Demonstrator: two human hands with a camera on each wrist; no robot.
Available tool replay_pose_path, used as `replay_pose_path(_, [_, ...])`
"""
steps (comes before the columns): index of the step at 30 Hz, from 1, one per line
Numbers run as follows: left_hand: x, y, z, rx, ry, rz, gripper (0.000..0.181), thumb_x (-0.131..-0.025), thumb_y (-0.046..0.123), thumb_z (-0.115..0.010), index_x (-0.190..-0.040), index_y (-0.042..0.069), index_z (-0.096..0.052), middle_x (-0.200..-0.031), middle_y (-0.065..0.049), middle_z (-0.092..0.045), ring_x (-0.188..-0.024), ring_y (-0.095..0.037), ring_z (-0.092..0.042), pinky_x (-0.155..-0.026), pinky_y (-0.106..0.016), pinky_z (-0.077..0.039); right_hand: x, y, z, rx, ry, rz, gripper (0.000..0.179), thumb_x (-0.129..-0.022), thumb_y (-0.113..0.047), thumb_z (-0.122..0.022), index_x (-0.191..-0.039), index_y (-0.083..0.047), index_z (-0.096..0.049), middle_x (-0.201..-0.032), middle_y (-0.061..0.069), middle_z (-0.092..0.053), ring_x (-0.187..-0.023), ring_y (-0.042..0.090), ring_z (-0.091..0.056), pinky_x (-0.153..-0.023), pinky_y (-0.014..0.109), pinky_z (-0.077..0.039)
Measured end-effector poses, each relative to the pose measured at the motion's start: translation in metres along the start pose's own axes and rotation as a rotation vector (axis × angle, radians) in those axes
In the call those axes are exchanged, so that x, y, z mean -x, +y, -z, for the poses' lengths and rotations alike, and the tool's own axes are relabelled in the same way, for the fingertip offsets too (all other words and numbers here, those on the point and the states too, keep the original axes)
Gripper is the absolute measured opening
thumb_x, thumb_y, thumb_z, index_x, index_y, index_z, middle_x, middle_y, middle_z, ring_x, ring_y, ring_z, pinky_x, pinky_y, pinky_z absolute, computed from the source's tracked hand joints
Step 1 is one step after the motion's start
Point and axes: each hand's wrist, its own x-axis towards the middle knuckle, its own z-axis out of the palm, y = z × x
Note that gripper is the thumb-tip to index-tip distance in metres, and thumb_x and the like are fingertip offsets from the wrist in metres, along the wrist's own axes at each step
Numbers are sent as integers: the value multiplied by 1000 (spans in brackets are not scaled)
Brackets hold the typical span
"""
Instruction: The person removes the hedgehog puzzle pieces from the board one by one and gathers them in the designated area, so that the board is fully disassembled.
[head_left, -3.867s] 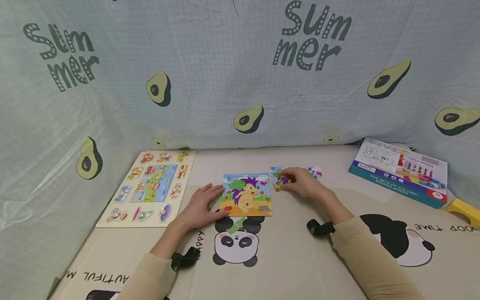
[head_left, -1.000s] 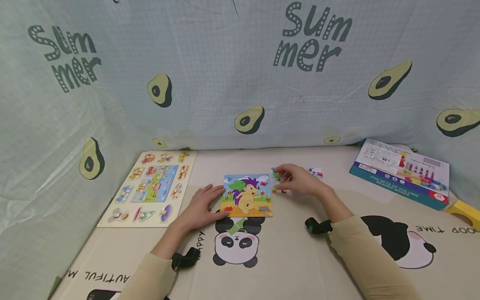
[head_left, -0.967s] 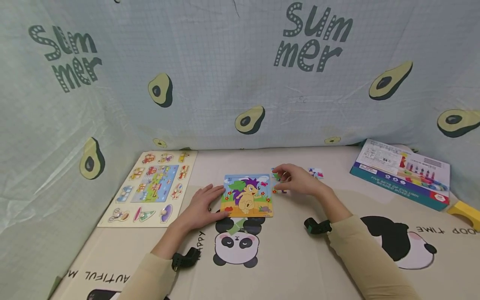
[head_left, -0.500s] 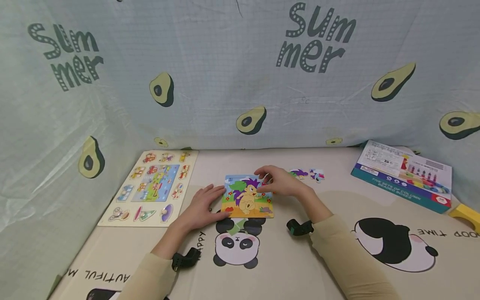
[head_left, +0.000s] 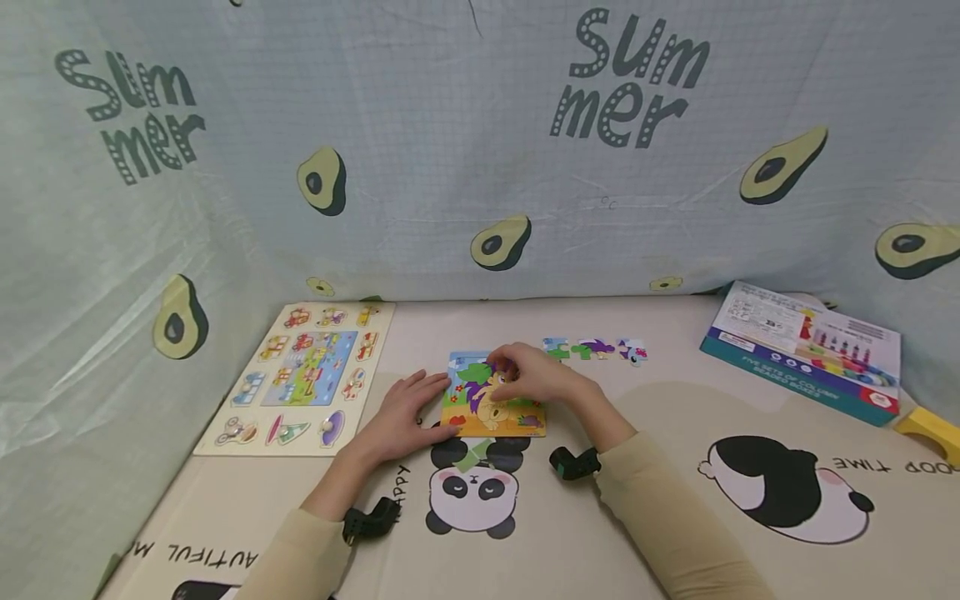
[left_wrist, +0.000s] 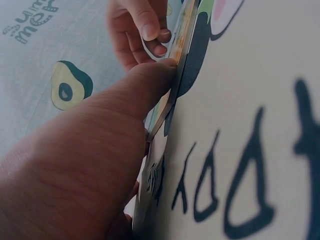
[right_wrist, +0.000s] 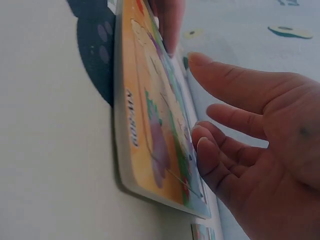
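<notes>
A square hedgehog puzzle board [head_left: 491,423] lies flat in the middle of the table. My left hand [head_left: 397,417] rests at its left edge with fingers extended; in the left wrist view the thumb [left_wrist: 157,70] lies on the rim. Over the board's upper right is my right hand [head_left: 536,375], its fingers bent loosely. From the right wrist, the thumb [right_wrist: 240,80] and fingertips [right_wrist: 207,155] stand apart close above the puzzle picture, with nothing showing between them. Loose puzzle pieces [head_left: 596,347] lie in a row just beyond that hand, which covers the area nearest the board.
A wooden knob puzzle [head_left: 311,367] lies at the left. The beaded-column box [head_left: 802,346] stands at the back right, beside a yellow object [head_left: 930,429]. Behind the table hangs an avocado-print cloth [head_left: 420,150]. A printed panda [head_left: 472,492] marks the tablecloth in front.
My right hand has moved left, from the loose pieces to above the puzzle board, leaving the row of pieces in sight. My left hand has stayed at the board's left edge.
</notes>
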Motion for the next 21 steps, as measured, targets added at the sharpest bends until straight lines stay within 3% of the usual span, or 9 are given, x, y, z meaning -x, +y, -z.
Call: replay_pose_path(21, [0, -2, -1, -11, 10, -15, 76, -89, 46, -75, -148, 6, -50, -153, -12, -46, -148, -40, -24, -119, -60, -11, 1, -8, -13, 137, -4, -131, 63, -86, -30, -83, -137, -3, -57, -112, 6, -54, -100, 21, -51, -93, 36, -49])
